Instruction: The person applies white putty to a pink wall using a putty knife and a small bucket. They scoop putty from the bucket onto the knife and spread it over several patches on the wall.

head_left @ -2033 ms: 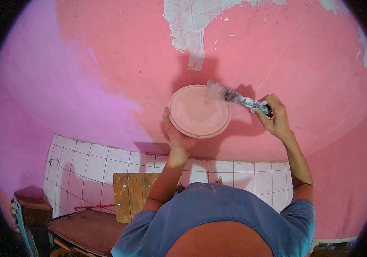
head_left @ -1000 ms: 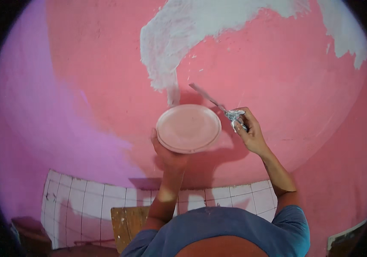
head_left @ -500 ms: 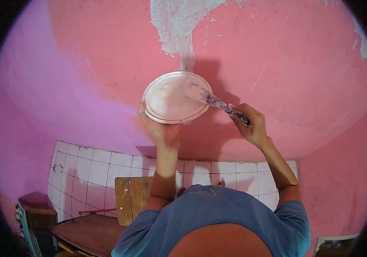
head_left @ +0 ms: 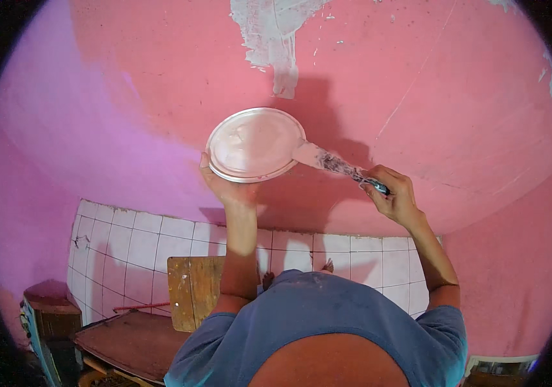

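My left hand (head_left: 229, 188) supports a round white lid (head_left: 256, 143) from below, its thumb at the left rim. A smear of white paste (head_left: 240, 135) lies on the lid's upper face. In my right hand (head_left: 394, 193) is a putty knife (head_left: 340, 165), gripped by its dark handle. Its whitish, paste-smeared blade touches or overlaps the lid's right rim; I cannot tell which. Ahead of both hands rises a pink wall (head_left: 379, 84) with a rough whitish patch (head_left: 282, 45) that narrows downward to a strip above the lid.
Purple paint (head_left: 82, 129) covers the wall's left part. White tiles (head_left: 144, 238) with dark joints lie below. A wooden board (head_left: 195, 290) stands left of my body, beside a reddish-brown flat top (head_left: 134, 342). A dark brown cabinet (head_left: 53, 319) is at the lower left.
The putty knife has moved rightward across the lid, from over its face to its right rim. The lid and my left hand have shifted slightly left in the picture.
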The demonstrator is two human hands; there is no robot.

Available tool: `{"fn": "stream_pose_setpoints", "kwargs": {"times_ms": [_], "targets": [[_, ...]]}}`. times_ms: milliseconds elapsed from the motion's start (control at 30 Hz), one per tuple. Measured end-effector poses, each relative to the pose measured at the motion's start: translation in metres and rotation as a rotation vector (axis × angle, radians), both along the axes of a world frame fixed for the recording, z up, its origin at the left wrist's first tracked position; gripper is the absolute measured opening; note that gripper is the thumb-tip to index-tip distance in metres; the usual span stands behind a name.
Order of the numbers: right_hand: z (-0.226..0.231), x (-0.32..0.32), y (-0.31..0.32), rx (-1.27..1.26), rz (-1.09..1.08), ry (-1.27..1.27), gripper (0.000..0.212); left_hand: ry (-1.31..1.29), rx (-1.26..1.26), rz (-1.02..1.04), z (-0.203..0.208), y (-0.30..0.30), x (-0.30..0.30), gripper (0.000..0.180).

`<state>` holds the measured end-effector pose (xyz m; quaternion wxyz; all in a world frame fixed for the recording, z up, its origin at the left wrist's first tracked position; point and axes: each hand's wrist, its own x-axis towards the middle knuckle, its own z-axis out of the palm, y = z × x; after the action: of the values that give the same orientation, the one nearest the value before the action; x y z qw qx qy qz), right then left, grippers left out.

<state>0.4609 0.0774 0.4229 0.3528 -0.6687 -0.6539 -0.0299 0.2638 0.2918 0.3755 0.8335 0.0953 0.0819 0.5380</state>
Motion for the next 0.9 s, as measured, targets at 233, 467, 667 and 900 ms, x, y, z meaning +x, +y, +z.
{"fn": "stream_pose_setpoints", "kwargs": {"times_ms": [233,467,667,900], "targets": [[0.003,0.016,-0.015,-0.084,-0.051,0.076,0.013,-0.009,-0.015,0.002,-0.003,0.006,-0.006,0.062],[0.045,0.043,0.008,-0.348,0.059,0.392,0.013,-0.028,0.031,-0.058,-0.007,-0.011,-0.01,0.061],[0.081,0.072,0.031,-0.746,0.138,0.395,0.018,-0.019,0.021,-0.358,-0.047,0.004,-0.027,0.059],[0.062,0.084,0.055,-0.88,0.203,0.327,0.017,0.043,0.004,-0.576,-0.063,0.016,-0.029,0.054]]}}
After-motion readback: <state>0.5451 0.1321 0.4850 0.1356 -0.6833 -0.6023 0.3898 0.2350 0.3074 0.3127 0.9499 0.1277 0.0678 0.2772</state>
